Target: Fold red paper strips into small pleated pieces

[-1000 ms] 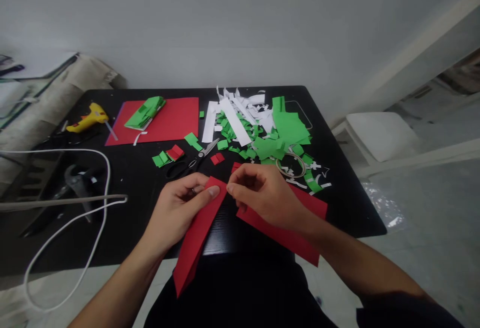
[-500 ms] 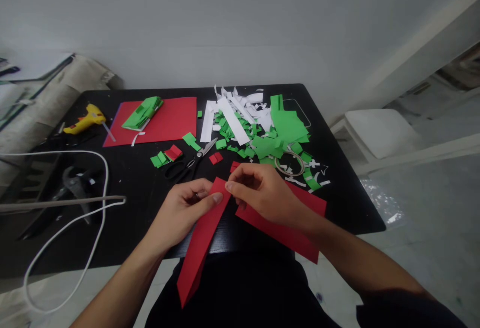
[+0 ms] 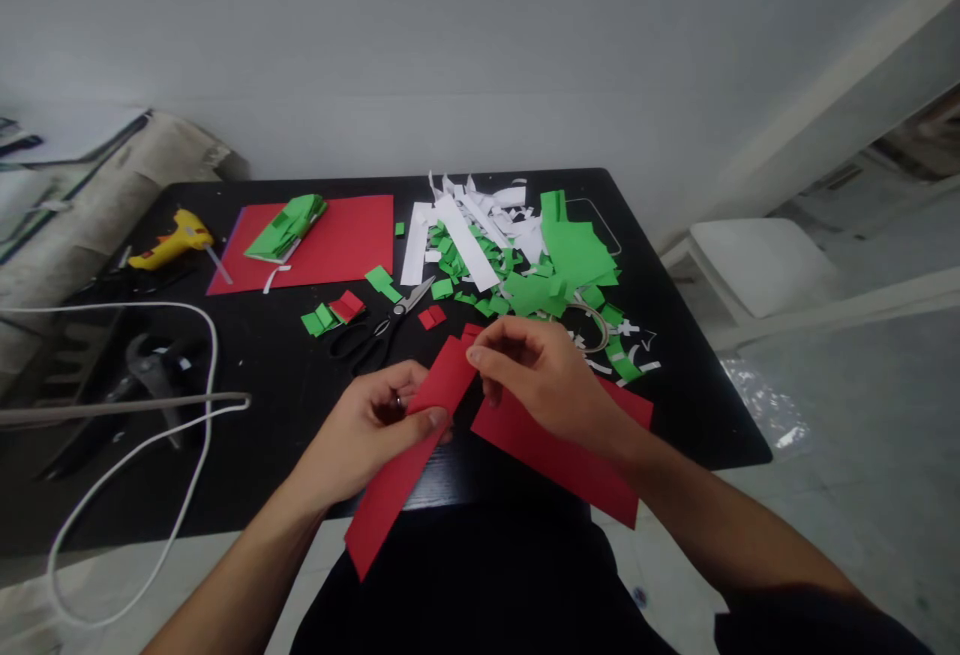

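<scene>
A long red paper strip (image 3: 405,470) slants over the table's front edge. My left hand (image 3: 375,425) pinches it near the middle, thumb on top and fingers beneath. At the strip's upper end, my right hand (image 3: 536,375) is closed, with thumb and forefinger at the strip's right corner. Beneath my right wrist lies a larger red paper sheet (image 3: 555,460), partly covered by the hand and forearm. Just beyond my hands are scissors (image 3: 386,325) with partly open blades and a small folded red piece (image 3: 432,317).
Green and white paper scraps (image 3: 487,245) heap up at the back, beside a tape roll (image 3: 596,330). A folded green bundle (image 3: 289,225) rests on a red sheet (image 3: 352,245). At left are a yellow glue gun (image 3: 176,240) and a white cable (image 3: 214,355).
The red strip has shifted up and toward the right, and its lower end has risen and flattened. My left hand grips it further from the top end. My right hand moved slightly right.
</scene>
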{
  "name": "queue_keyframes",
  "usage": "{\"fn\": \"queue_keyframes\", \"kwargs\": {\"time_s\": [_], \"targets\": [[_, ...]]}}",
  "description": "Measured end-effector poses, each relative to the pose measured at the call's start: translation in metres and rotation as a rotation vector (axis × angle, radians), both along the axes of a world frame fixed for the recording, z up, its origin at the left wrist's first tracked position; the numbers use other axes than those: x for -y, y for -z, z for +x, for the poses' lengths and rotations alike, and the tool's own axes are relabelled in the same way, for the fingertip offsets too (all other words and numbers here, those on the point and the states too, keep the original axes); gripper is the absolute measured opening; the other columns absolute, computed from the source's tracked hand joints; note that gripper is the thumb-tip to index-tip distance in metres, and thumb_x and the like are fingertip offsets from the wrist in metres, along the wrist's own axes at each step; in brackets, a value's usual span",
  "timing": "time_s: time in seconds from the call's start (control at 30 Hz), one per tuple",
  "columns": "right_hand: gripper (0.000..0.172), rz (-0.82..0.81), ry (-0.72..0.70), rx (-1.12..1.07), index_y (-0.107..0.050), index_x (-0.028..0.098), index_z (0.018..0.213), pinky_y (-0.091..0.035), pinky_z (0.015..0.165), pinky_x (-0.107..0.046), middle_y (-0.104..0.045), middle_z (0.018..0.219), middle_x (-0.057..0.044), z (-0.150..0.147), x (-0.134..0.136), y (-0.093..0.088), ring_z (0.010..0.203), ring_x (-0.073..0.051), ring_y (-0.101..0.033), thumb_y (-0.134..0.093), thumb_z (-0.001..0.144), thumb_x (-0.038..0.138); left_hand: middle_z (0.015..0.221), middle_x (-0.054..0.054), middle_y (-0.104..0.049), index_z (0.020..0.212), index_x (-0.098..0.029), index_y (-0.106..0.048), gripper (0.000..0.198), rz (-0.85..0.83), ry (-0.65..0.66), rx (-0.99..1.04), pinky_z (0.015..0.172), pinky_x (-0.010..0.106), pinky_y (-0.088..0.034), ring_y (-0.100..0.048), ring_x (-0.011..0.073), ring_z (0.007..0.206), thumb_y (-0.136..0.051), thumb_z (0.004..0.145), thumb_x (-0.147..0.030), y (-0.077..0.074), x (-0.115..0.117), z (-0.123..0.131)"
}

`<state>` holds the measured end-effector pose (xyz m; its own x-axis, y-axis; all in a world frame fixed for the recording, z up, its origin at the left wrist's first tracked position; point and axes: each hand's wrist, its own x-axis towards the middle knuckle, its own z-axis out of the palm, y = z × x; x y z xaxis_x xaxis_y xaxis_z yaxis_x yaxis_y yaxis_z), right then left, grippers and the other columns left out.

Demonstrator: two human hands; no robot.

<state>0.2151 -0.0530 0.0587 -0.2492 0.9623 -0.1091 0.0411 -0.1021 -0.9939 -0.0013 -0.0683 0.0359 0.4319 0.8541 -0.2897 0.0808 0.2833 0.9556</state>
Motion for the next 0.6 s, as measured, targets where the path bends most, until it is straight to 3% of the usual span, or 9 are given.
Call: {"fn": "queue_keyframes", "kwargs": {"time_s": [0.17,0.23,0.33,0.47,0.6], "targets": [[0.024,-0.03,-0.029,-0.18,-0.069,0.018,0.087,-0.057,0.058,-0.026,-0.065,0.067,0.003,0.005,0.003,-0.006,0.057,-0.012,-0.065,-0.076,0.091,0.041,0.082,0.004,-0.077,0.091,-0.018,-0.075,0.018,0.115,-0.066,-0.022,0.06,0.022,-0.051,-0.068,0.0136,0.067,-0.079,0.089,-0.035,-0.004,0.002,-0.006],[0.029,-0.08,-0.067,-0.275,-0.07,0.018,0.088,-0.058,0.057,-0.026,-0.066,0.07,0.002,0.006,0.004,-0.005,0.057,-0.012,-0.066,-0.075,0.092,0.047,0.088,0.004,-0.079,0.094,-0.021,-0.077,0.011,0.266,-0.174,-0.057,0.066,0.025,-0.056,-0.071,0.0157,0.072,-0.08,0.089,-0.03,-0.009,0.003,-0.01],[0.038,-0.247,-0.149,-0.308,-0.072,0.017,0.086,-0.059,0.057,-0.026,-0.068,0.071,0.0,0.004,0.006,-0.002,0.058,-0.013,-0.069,-0.071,0.094,0.054,0.103,0.003,-0.081,0.1,-0.028,-0.079,0.015,0.638,-0.29,-0.081,0.095,0.039,-0.06,-0.075,0.0245,0.103,-0.08,0.087,-0.02,-0.018,0.005,-0.014],[0.046,-0.469,-0.263,-0.35,-0.076,0.015,0.09,-0.063,0.073,-0.029,-0.077,0.082,-0.007,-0.004,0.007,0.004,0.075,-0.017,-0.076,-0.069,0.094,0.06,0.124,0.002,-0.078,0.105,-0.034,-0.08,0.024,1.137,-0.132,-0.207,0.115,0.056,-0.049,-0.065,0.0321,0.13,-0.078,0.086,-0.018,-0.019,0.005,-0.016],[0.031,-0.444,-0.174,-0.444,-0.079,0.019,0.092,-0.062,0.076,-0.025,-0.078,0.09,-0.005,-0.01,0.004,0.008,0.079,-0.014,-0.074,-0.084,0.084,0.048,0.152,0.002,-0.062,0.105,-0.035,-0.082,0.026,1.329,0.018,-0.38,0.122,0.06,-0.04,-0.051,0.0341,0.146,-0.072,0.089,-0.018,-0.004,0.003,-0.015]]}}
